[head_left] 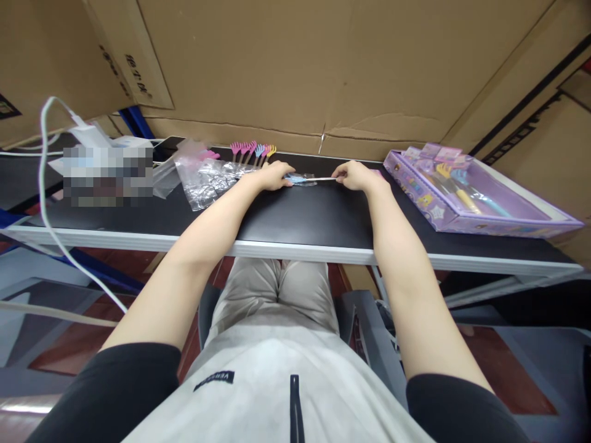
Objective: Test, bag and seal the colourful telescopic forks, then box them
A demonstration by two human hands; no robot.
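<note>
Both my hands rest on the black table (300, 215) near its far edge. My left hand (272, 175) lies curled over one end of a small clear bag (302, 179) that holds a blue comb-like piece. My right hand (353, 176) pinches the other end of the same bag, which is stretched thin between the two hands. Just behind my left hand stand several small hand-shaped plastic combs (252, 149) in pink, blue and yellow. A heap of empty clear bags (207, 175) lies to the left of my left hand.
A purple toy gift box (466, 191) with small items inside sits at the right end of the table. A white charger and cable (83, 132) lie at the left. Cardboard sheets (323, 67) wall off the back.
</note>
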